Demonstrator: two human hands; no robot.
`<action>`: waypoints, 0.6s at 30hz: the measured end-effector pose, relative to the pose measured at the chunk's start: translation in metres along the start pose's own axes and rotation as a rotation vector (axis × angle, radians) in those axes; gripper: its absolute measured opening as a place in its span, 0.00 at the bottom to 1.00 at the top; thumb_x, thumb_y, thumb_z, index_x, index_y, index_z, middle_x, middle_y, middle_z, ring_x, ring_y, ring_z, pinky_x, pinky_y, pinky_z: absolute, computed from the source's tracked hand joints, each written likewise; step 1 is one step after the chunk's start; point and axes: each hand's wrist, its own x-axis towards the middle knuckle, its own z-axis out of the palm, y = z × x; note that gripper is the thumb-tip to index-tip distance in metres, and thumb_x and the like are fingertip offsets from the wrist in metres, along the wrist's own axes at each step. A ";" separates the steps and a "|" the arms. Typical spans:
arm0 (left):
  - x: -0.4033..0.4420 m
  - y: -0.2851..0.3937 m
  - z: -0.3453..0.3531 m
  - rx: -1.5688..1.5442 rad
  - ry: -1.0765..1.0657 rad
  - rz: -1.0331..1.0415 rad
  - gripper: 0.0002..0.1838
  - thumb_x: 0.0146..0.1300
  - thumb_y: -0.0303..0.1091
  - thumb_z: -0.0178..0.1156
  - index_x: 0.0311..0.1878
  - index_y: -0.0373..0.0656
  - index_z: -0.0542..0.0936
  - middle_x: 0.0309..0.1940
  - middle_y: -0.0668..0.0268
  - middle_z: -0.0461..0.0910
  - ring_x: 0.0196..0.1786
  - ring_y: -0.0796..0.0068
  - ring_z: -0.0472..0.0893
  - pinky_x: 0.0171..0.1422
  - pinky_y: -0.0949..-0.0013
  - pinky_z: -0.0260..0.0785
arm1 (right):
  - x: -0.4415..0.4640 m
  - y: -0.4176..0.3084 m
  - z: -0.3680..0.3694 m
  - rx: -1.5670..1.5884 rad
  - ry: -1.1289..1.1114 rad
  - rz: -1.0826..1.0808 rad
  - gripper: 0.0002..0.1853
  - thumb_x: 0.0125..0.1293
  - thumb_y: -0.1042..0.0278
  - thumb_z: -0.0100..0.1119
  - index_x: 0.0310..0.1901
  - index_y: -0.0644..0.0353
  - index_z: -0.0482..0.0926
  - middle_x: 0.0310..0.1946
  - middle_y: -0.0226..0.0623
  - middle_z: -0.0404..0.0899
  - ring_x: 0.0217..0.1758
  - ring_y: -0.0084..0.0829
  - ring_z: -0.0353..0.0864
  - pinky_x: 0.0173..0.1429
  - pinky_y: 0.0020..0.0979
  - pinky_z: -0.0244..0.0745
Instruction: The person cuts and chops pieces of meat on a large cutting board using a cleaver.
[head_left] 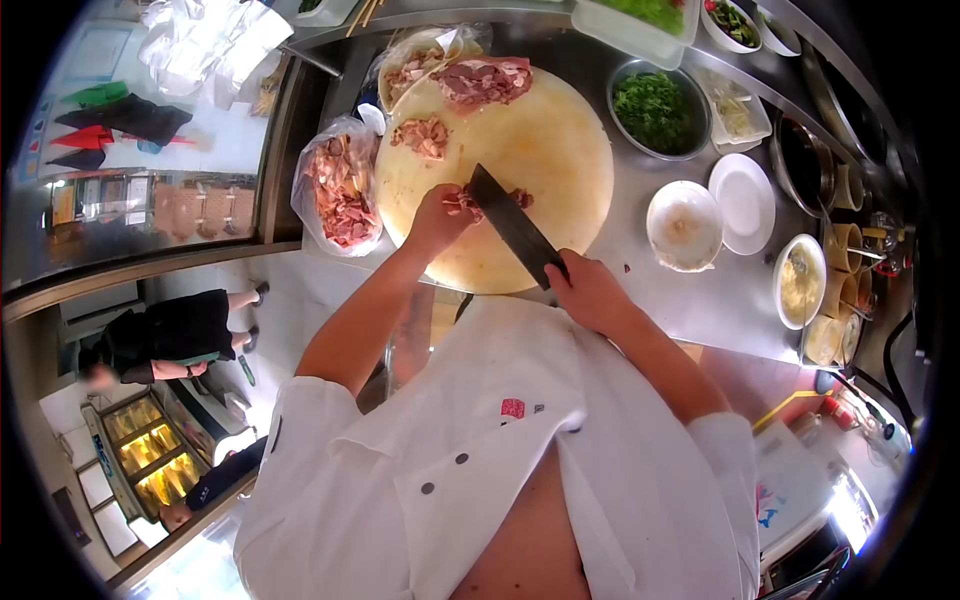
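Note:
On a round cutting board [560,130], my right hand [590,290] grips the handle of a cleaver [515,222]. Its dark blade lies slantwise over pieces of dark meat [520,198]. At the blade's left side, my left hand [440,218] is closed on some of this meat, with its fingertips partly hidden. A small heap of chopped meat [420,138] rests farther up the board, and a larger chunk of meat [487,82] sits at the far edge. Left of the board, a clear plastic bag [345,190] is full of meat pieces.
A metal bowl of chopped greens [655,105] stands right of the board. Nearer are a white bowl [684,225], a white plate [742,203] and a dish of pale minced food [800,282]. A window frame [285,150] borders the left. Another person [170,340] stands beyond the counter.

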 end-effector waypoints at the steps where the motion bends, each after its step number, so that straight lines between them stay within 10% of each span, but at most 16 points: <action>1: -0.001 -0.004 0.002 -0.042 0.002 -0.003 0.31 0.60 0.34 0.79 0.63 0.34 0.77 0.50 0.61 0.83 0.53 0.70 0.83 0.58 0.66 0.79 | -0.001 -0.001 -0.001 -0.014 -0.006 0.007 0.17 0.82 0.54 0.53 0.46 0.63 0.77 0.37 0.58 0.86 0.43 0.62 0.85 0.49 0.59 0.77; 18: -0.007 0.018 -0.002 0.231 0.067 0.079 0.29 0.56 0.42 0.81 0.53 0.31 0.81 0.42 0.57 0.85 0.46 0.64 0.84 0.55 0.63 0.78 | 0.033 -0.024 0.007 -0.122 -0.067 0.022 0.18 0.82 0.57 0.50 0.45 0.67 0.77 0.36 0.61 0.86 0.42 0.64 0.85 0.50 0.58 0.79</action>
